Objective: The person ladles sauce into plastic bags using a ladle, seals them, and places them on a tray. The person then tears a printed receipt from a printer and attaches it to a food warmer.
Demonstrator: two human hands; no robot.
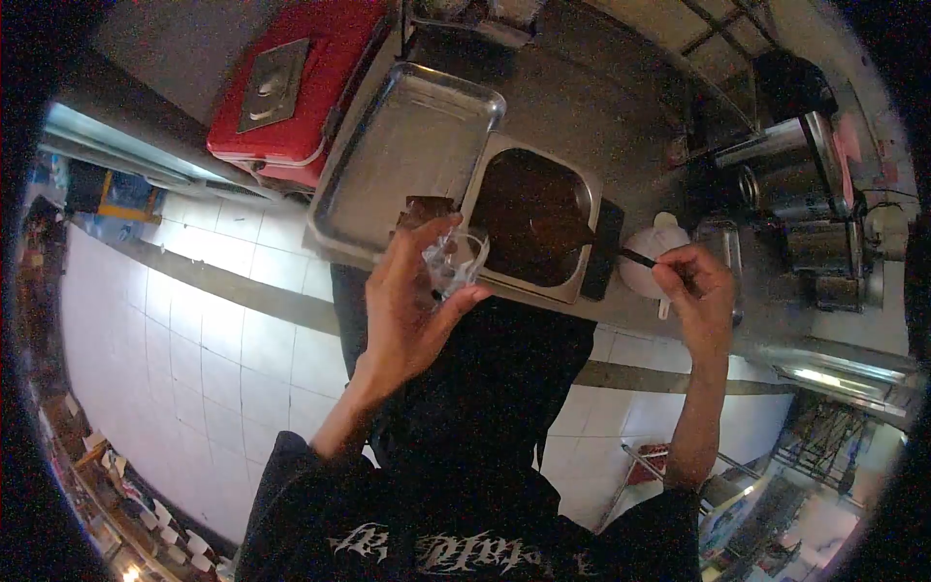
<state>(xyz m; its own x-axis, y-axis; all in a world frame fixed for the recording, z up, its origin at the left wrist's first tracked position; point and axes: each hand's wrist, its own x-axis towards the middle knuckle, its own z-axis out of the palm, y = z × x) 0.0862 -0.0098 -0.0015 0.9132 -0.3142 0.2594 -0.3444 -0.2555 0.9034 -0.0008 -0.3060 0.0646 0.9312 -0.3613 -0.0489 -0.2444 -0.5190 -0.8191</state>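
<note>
Fingers of my left hand grasp clear plastic at the metal pan's eight o'clock; my right fingers pinch a black handle at its four.

Red cooler; brown liquid; black shirt.

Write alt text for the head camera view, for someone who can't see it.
A person's left hand holds clear plastic and their right hand a thin dark handle, either side of a metal pan with dark brown contents. Left of the pan are a shallow metal tray and a red box.
</note>
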